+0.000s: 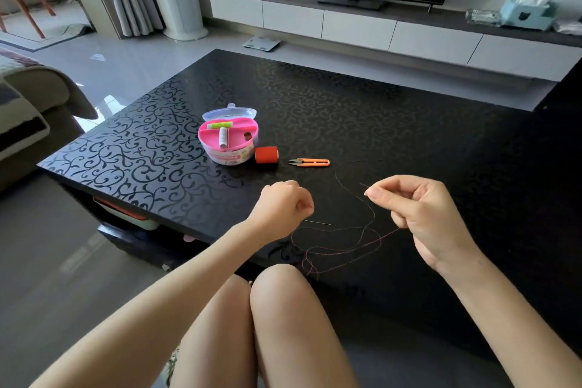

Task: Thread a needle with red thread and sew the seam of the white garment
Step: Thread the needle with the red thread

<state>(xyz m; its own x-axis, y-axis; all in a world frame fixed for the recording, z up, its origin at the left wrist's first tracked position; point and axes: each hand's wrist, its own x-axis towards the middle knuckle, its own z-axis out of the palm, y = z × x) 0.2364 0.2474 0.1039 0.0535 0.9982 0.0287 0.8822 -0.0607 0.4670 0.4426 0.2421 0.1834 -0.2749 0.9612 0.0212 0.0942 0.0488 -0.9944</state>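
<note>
Head view. Threading stage, judged not yet through the eye. Right hand (419, 211): fingers (376, 195) pinching thread (346, 249) end, remainder looped on tabletop (409, 135) near front edge. Left hand (283, 203): fingers curled, needle (318, 223) just beside, grip not determinable. Sewing outstanding; no garment in view. Open box (204, 142): white spool (223, 137), green item (219, 125) inside. Red spool (266, 155), snips (310, 162) beside box.

Glossy black rectangular coffee table (141, 148) w/ swirling vine pattern all over. Far left on it: round pink plastic sewing box (239, 148), clear lid; small white spool (223, 137) & lime-green spool (219, 125) inside. Right of it: red cylindrical thread spool (266, 155), then orange-handled metal snips (310, 162). Near edge: thin red thread (346, 249), looks pinkish.
</note>
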